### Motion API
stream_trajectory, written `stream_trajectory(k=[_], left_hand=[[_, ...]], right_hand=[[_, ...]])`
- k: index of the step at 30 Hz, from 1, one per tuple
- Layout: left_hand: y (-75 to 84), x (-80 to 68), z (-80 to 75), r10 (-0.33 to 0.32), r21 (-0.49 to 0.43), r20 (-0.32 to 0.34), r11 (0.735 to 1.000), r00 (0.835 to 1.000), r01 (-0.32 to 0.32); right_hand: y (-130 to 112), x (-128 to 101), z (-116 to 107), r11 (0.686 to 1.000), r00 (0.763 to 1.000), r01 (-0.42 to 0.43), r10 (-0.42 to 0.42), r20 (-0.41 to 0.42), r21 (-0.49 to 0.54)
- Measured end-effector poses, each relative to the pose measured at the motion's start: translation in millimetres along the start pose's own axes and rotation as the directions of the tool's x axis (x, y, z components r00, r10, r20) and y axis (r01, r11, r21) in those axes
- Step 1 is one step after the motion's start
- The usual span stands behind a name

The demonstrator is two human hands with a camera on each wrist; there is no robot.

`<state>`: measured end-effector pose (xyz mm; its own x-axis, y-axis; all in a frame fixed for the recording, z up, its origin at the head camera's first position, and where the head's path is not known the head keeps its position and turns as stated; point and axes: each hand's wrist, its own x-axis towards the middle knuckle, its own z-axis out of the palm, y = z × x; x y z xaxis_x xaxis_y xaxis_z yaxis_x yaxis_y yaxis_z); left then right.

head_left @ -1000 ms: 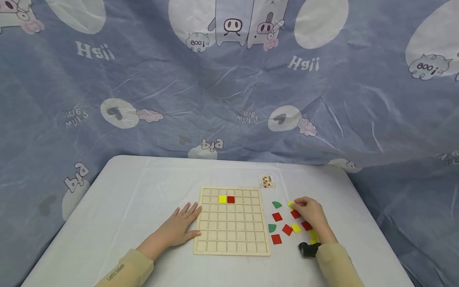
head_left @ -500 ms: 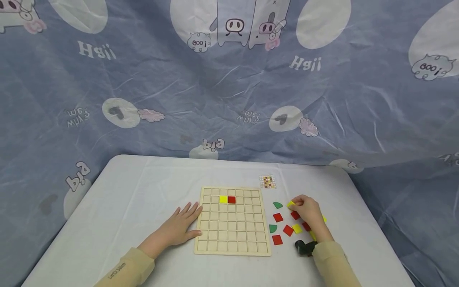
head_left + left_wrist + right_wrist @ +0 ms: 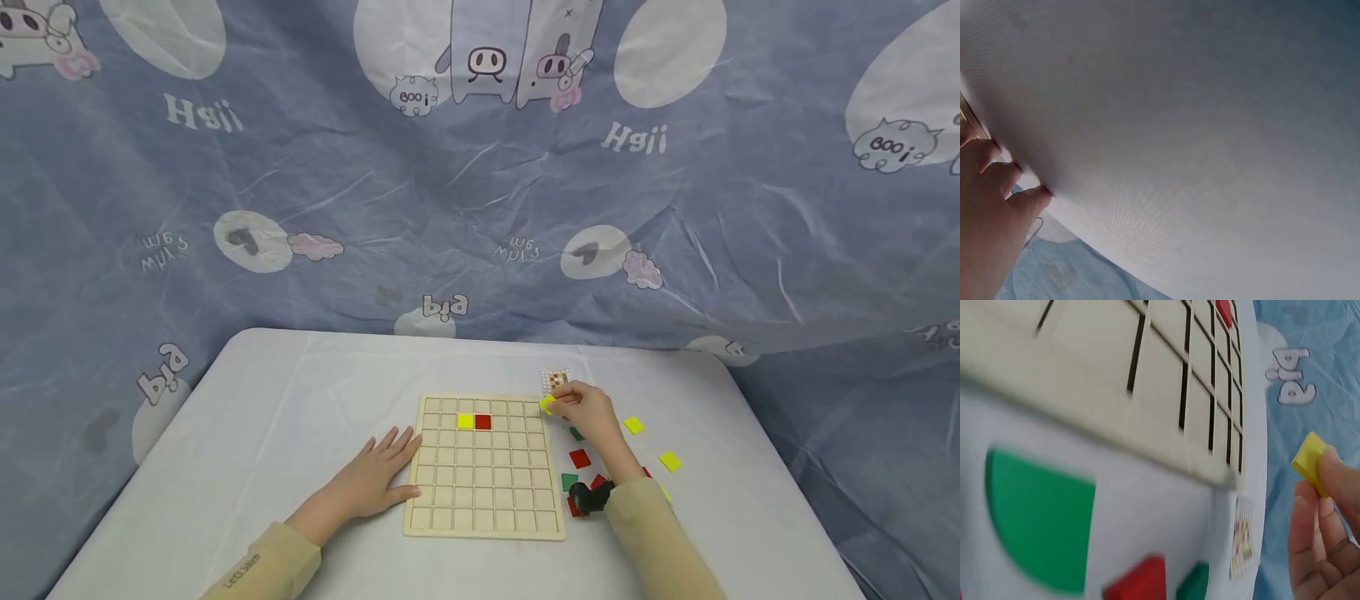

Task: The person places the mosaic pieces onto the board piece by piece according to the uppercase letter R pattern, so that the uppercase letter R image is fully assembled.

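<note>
Between thumb and fingers, my right hand [image 3: 592,414] pinches a yellow square tile [image 3: 1311,459] near the far right corner of the wooden grid board [image 3: 483,467]. My left hand [image 3: 372,477] lies with fingers spread, its fingertips and thumb touching the board's left edge. On the board, a yellow tile [image 3: 466,422] and a red tile [image 3: 483,422] sit side by side in the second row from the far edge. In the left wrist view, the left hand [image 3: 991,206] shows at the lower left, with only a sliver of board.
A small printed pattern card [image 3: 553,380] lies beyond the board's far right corner, partly behind the right hand. Red tiles [image 3: 579,458], yellow tiles [image 3: 671,461] and green quarter-round pieces [image 3: 1041,519] are scattered right of the board, some hidden under the right arm.
My right hand has lifted the yellow tile from the scattered pieces and carried it left to the board's far right corner. The left hand has stayed in place.
</note>
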<state>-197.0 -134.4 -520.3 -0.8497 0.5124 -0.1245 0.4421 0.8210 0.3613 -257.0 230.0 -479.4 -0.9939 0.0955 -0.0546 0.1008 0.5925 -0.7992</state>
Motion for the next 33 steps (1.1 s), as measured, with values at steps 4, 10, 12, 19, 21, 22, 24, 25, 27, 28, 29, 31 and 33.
stream_trajectory(k=[4,10,12,19,21,22,24,25,27,28,29,31,33], left_hand=[[-0.3,0.7,2.2,-0.002,0.002,-0.003,1.000,1.000,0.002],[1.2,1.9,4.1,-0.010,0.004,-0.012,1.000,1.000,0.010],[1.4,2.0,4.5,-0.018,0.012,-0.011,1.000,1.000,0.018],[3.2,1.7,3.4,-0.025,0.015,-0.007,1.000,1.000,0.025],[3.3,2.0,3.8,-0.027,0.014,-0.007,1.000,1.000,0.027],[3.3,2.2,3.9,-0.028,0.016,-0.007,0.999,1.000,0.028],[3.0,2.6,3.9,-0.030,0.023,-0.007,0.999,1.000,0.030],[3.3,2.4,3.4,-0.031,0.023,-0.007,0.999,1.000,0.031],[3.8,1.9,2.2,-0.030,0.021,-0.009,0.999,1.000,0.030],[4.0,1.6,1.9,-0.030,0.021,-0.009,0.999,1.000,0.030],[4.1,1.3,1.7,-0.029,0.018,-0.010,0.999,1.000,0.029],[4.8,0.5,1.0,-0.027,0.011,-0.012,1.000,1.000,0.027],[4.5,0.4,1.6,-0.027,0.011,-0.012,1.000,1.000,0.027]], right_hand=[[-10,0,19,0.998,0.998,0.054,-0.055,0.038,0.022],[-14,0,42,0.994,0.989,0.108,-0.105,0.108,-0.018],[-16,0,47,0.992,0.985,0.119,-0.114,0.130,-0.031],[-22,-1,56,0.982,0.976,0.156,-0.138,0.167,-0.102],[-23,-1,58,0.979,0.976,0.161,-0.139,0.169,-0.124],[-24,-1,59,0.978,0.976,0.162,-0.139,0.167,-0.134],[-24,-1,60,0.973,0.976,0.168,-0.143,0.164,-0.156],[-25,-1,61,0.971,0.976,0.170,-0.143,0.164,-0.167],[-26,-1,63,0.965,0.976,0.180,-0.151,0.160,-0.190],[-27,-1,64,0.964,0.975,0.182,-0.152,0.159,-0.196],[-27,-1,65,0.960,0.974,0.192,-0.162,0.159,-0.202],[-28,-1,67,0.956,0.972,0.204,-0.173,0.156,-0.212],[-28,-1,68,0.952,0.971,0.217,-0.187,0.149,-0.217]])
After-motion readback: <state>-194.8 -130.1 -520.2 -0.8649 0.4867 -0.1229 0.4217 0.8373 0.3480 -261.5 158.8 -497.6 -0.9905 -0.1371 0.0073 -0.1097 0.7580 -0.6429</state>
